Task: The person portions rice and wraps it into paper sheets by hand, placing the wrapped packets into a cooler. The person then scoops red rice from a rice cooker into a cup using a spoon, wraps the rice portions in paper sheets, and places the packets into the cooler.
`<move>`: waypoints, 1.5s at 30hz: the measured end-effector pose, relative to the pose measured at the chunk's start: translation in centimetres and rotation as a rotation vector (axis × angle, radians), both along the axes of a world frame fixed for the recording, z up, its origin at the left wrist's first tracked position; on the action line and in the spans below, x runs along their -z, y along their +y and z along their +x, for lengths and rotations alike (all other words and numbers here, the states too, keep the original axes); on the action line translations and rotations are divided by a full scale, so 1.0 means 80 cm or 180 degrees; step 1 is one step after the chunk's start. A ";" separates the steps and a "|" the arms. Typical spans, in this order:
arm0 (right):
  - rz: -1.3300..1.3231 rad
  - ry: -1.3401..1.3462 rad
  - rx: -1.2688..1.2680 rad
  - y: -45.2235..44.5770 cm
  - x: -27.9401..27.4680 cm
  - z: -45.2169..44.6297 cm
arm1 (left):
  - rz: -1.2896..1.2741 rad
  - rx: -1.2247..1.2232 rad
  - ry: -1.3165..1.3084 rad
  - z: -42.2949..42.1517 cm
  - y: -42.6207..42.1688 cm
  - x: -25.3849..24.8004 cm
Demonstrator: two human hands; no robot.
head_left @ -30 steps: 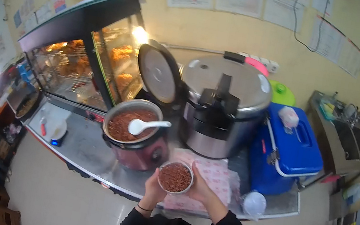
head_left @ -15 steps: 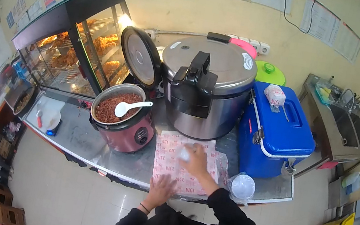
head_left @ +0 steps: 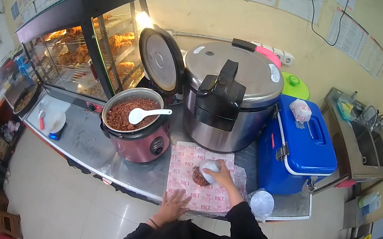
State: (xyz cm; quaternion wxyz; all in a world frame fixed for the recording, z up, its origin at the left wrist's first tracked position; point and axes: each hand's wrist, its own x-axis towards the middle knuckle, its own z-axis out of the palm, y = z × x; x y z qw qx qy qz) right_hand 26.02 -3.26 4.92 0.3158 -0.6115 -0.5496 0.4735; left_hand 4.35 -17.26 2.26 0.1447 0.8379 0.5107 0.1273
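Observation:
My right hand [head_left: 226,177] grips a small whitish bowl [head_left: 209,169], which is tilted over a mound of reddish-brown rice [head_left: 200,177]. The rice lies on pink-and-white printed wrapping paper [head_left: 180,166] at the counter's front. My left hand [head_left: 174,207] rests with fingers spread on the paper's lower left edge. Behind and to the left, an open pink rice cooker [head_left: 139,142] holds more of the reddish rice, with a white rice paddle [head_left: 149,114] lying across it. Close to my right forearm stands a whitish round container in clear plastic [head_left: 261,204].
A large steel rice cooker [head_left: 232,70] stands behind the paper. To its right is a blue cooler box [head_left: 306,144] with a wrapped paper parcel [head_left: 300,110] on its lid. A heated display case of fried food [head_left: 81,50] and a small scale [head_left: 54,122] are at left.
The bowl has been tipped up and a mound of rice now shows on the paper beneath it. My left hand stays on the paper's edge. The camera view has shifted slightly.

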 end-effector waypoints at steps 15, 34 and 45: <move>0.2069 -0.2656 -0.0612 0.018 0.048 0.044 | -0.0369 0.0183 0.0231 -0.036 -0.003 -0.040; 0.2575 -0.1778 0.0640 0.002 0.096 0.039 | 0.0762 0.0560 -0.0196 0.046 0.270 -0.016; 0.1392 -0.1530 0.1163 0.075 0.091 0.050 | 0.0148 0.0468 0.0001 0.045 0.294 -0.016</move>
